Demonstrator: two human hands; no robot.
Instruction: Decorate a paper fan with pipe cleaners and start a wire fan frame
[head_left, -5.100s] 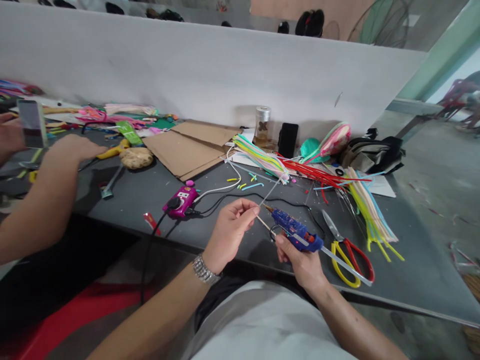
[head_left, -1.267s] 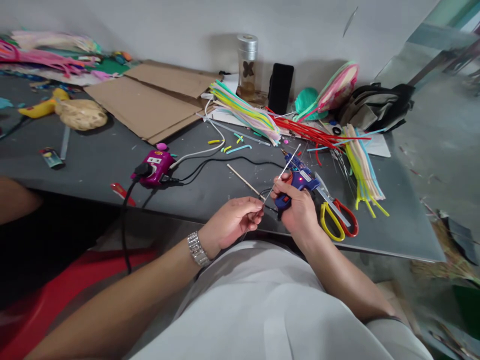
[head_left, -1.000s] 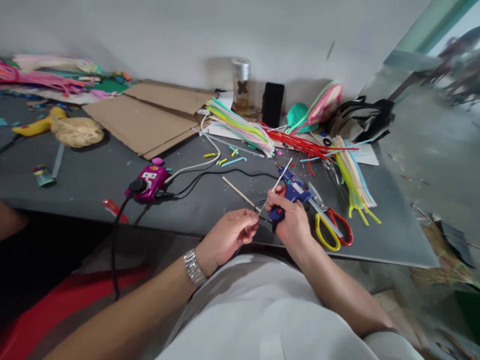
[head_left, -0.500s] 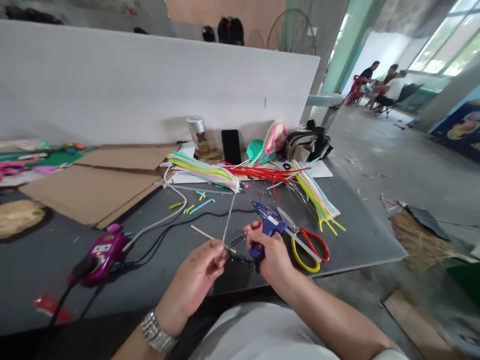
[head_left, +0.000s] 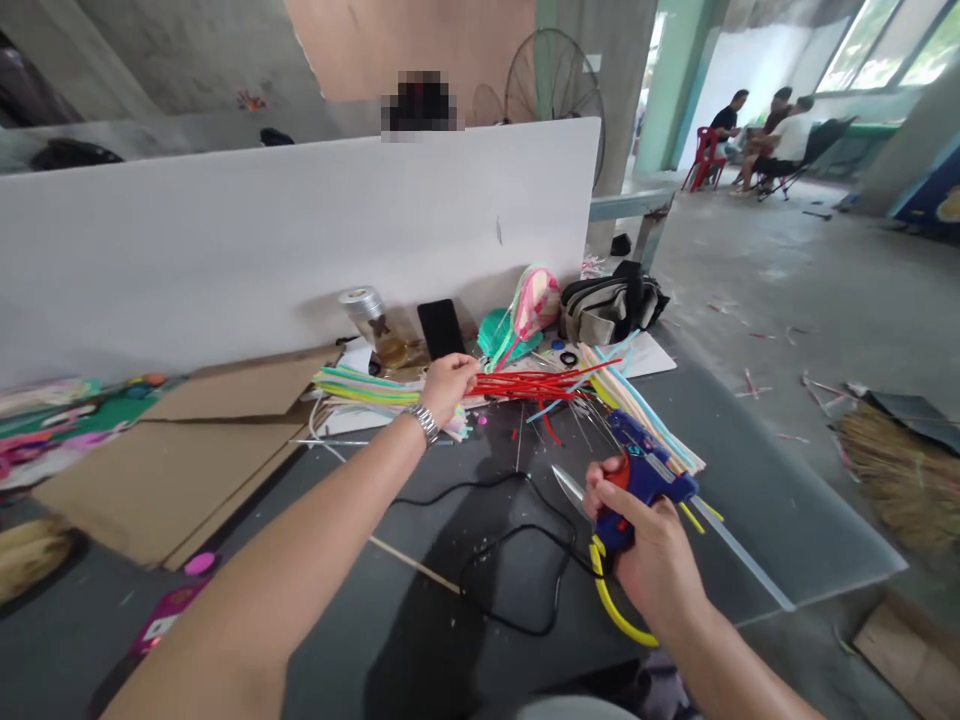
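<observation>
1. Far left of the bundle of red fuzzy stems (head_left: 536, 385), a tan, lumpy, rounded object (head_left: 34, 558) sits at the table's edge of view.
2. Also left of the red bundle, folded brown flat cardboard (head_left: 187, 480) covers the tabletop, with a purple plastic power block (head_left: 174, 603) in front of it, partly hidden by the left forearm.
3. Behind and left of the red bundle stands a clear jar with a silver lid (head_left: 375, 325), with a black rectangular phone (head_left: 441, 330) beside it.
4. Just left of the red bundle lies a bundle of pastel green, yellow and pink fuzzy stems (head_left: 360, 388). The left hand (head_left: 448, 385) is over its right part, thumb and fingertips drawn together near the red stems; whether they pinch anything, I cannot tell.
5. In front of the red bundle and to its left, a thin pale stick (head_left: 416, 566) lies on the table.
6. In front of the red bundle and to its right, the right hand (head_left: 654, 540) has its fingers wrapped around the grip of a blue plastic glue gun (head_left: 645, 478), held above yellow-handled metal scissors (head_left: 571, 488).
7. Behind the red bundle on its right rests a grey and black fabric bag (head_left: 611, 308).
</observation>
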